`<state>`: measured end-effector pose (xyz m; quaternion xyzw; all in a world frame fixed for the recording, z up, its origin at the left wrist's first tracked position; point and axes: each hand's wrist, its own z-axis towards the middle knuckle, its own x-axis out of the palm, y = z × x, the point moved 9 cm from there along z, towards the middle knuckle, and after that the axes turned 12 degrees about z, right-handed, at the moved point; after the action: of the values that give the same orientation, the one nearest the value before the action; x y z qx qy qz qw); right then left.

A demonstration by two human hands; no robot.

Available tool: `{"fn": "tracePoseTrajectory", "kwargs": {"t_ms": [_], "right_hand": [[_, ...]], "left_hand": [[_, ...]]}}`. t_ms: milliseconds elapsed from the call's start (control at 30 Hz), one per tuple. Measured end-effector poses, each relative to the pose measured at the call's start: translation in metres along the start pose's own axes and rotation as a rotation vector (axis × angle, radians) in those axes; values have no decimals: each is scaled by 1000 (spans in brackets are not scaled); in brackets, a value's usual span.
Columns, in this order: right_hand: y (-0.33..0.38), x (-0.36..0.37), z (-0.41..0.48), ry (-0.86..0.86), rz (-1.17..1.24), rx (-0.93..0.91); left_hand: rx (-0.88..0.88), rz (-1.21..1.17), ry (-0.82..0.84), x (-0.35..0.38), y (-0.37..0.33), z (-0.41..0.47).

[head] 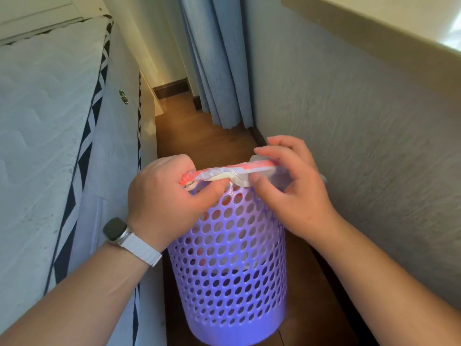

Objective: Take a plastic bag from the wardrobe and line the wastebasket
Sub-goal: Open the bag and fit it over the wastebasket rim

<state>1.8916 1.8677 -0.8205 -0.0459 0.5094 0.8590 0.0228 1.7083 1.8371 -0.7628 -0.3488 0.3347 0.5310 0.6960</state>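
A purple wastebasket [229, 265] with round holes stands on the wooden floor between a bed and a wall. A white and red plastic bag [232, 172] is stretched across its top rim, and parts of it show through the holes inside. My left hand [164, 198] grips the bag at the rim's left side, fingers curled over the edge. On the right side of the rim, my right hand [291, 186] pinches the bag between thumb and fingers. A watch with a white strap sits on my left wrist.
A mattress [42, 136] on a bed frame fills the left. A textured wall [361, 136] runs close along the right, with a ledge above. Blue curtains [217, 66] hang at the far end of the narrow wooden floor strip [199, 136].
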Motion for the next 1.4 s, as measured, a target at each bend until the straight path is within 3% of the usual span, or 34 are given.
{"fn": "tracePoseTrajectory", "kwargs": {"t_ms": [267,400,600,733,1067,1400], "right_hand": [[11,-1,-5,-92,-162,-146],[14,0,-9,-136,-232,-140],[17,4,-11,-138,-269,-164],[18,7,-13,-114,-294,-175],[23,10,-8,2,-172,-183],[8,-17,4,-88,-58,-104]], "left_hand": [[19,-88,54,7,-8,-5],[33,-19,59,13,-7,-5],[96,-252,72,8,-17,-5],[83,-214,64,11,-16,-5],[80,-124,20,6,-9,-3],[87,-185,-47,0,-3,-2]]}}
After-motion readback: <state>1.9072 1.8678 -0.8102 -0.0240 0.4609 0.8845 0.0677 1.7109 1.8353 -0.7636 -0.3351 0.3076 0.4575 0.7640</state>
